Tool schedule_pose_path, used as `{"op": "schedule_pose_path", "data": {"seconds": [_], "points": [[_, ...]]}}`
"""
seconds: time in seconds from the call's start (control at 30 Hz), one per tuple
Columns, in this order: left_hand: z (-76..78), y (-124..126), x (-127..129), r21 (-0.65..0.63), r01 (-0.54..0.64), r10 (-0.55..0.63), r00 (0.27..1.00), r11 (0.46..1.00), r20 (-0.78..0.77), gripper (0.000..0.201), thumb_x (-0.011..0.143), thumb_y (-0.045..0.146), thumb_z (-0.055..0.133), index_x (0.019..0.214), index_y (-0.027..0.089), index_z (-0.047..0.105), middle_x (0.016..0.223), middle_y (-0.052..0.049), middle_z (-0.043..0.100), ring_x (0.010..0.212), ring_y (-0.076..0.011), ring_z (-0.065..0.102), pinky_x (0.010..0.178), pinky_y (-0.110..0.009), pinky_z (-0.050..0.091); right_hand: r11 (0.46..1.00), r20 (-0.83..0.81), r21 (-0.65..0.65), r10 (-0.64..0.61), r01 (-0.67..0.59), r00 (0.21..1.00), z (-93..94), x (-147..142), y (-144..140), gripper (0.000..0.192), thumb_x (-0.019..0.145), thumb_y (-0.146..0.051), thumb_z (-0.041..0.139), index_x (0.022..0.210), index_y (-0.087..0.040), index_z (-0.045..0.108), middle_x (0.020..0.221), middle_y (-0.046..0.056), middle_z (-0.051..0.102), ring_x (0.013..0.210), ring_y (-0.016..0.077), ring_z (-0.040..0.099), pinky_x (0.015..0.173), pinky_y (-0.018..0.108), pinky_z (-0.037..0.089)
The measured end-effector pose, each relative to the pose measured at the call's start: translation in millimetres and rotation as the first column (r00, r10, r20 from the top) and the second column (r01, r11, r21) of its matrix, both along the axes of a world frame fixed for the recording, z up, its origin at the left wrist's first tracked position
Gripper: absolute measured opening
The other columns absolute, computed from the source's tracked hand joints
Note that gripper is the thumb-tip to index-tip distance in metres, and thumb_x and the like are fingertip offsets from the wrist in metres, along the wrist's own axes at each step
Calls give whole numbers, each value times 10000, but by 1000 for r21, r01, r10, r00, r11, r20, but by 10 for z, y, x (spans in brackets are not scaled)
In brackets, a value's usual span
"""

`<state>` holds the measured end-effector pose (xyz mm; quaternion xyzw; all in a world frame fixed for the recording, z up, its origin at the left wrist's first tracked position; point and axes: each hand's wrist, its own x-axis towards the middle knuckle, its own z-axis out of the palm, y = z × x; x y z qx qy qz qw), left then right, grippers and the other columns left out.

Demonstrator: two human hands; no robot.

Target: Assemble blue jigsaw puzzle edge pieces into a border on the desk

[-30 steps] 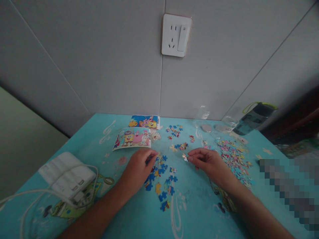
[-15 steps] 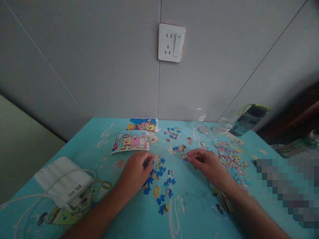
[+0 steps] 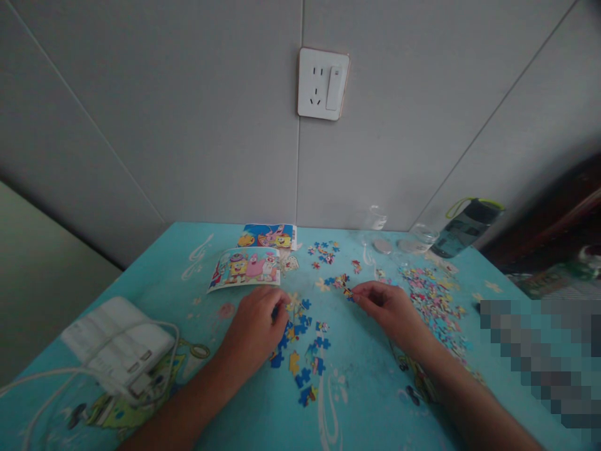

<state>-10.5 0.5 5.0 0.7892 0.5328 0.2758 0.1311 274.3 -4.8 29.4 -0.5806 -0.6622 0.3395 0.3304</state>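
My right hand (image 3: 387, 308) pinches a small jigsaw piece (image 3: 348, 293) between thumb and fingertips. That piece is at the lower right edge of a short cluster of joined pieces (image 3: 334, 281); whether they interlock I cannot tell. My left hand (image 3: 257, 318) rests on the table with its fingers curled in, and what is in them, if anything, is hidden. Beside it lie loose and joined blue-and-yellow puzzle pieces (image 3: 303, 324), partly covered by the hand. Behind the left hand stands a curved cartoon picture sheet (image 3: 248, 267), with a second picture card (image 3: 270, 235) beyond it.
A large spread of mixed pieces (image 3: 434, 300) lies right of my right hand, and a smaller group (image 3: 323, 252) farther back. Clear plastic jars (image 3: 425, 236) and a dark water bottle (image 3: 467, 228) stand back right. A white power bank (image 3: 117, 341) with a cable is at left.
The piece in my right hand has shifted and turned slightly against the cluster. My left hand has hardly moved; its fingers curl a little more.
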Motion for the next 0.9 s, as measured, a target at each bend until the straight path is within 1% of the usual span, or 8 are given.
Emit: {"op": "schedule_pose_path", "data": {"seconds": [0.1,0.2,0.3,0.47,0.57,0.7,0.8,0.9], "points": [[-10,9,1,-2,13,-13,1000,1000,-18,133,891,155,496,887,217,614,929,-45,658,928,-218,606,844,-348,460,998,73,47,-38,34,997,-38,48,76,250,894,-377,587,943,-197,754,789,34,720,675,177,618,618,282,464],[-15,22,1,-9,19,-19,1000,1000,-17,151,935,187,478,934,217,626,962,-51,666,947,-219,608,864,-356,456,982,248,163,-131,92,960,-26,80,277,268,901,-365,567,978,-204,768,799,47,744,675,197,652,658,307,480],[-6,28,-2,-21,20,-21,1000,1000,-21,155,953,210,482,959,215,636,977,-55,671,954,-223,608,870,-364,453,978,409,204,-117,34,905,26,57,586,275,913,-323,544,1017,-222,778,848,60,769,716,214,691,695,316,491],[19,26,-8,-21,17,-18,999,1000,-35,135,946,199,509,967,213,641,984,-48,682,967,-231,603,876,-372,448,981,432,194,-94,9,897,25,-52,1078,217,872,-280,608,946,-217,802,929,76,783,829,242,713,748,321,498],[19,31,-16,-18,22,-23,998,1000,-50,137,946,204,513,953,217,650,973,-48,686,958,-230,608,866,-364,449,983,441,181,-90,10,893,11,-79,1195,192,856,-280,631,898,-223,810,906,75,785,825,250,715,750,325,502],[9,43,-28,-6,21,-21,998,1000,-63,139,935,191,520,935,223,655,960,-48,693,951,-229,617,862,-358,447,979,444,204,-109,18,889,89,32,1021,224,863,-293,607,941,-211,800,916,80,779,786,235,701,739,325,492],[-3,47,-31,3,26,-26,996,1000,-84,142,936,189,522,951,224,660,972,-50,695,963,-233,614,875,-365,443,979,440,203,-122,34,890,135,198,711,278,885,-351,568,985,-207,784,882,71,773,713,212,673,680,317,479],[-15,42,-27,13,31,-29,993,999,-119,145,937,189,526,962,226,664,974,-52,694,968,-233,611,886,-366,440,987,430,158,-80,13,899,111,341,416,285,881,-368,565,967,-198,778,828,60,758,677,199,648,638,307,465]]}}
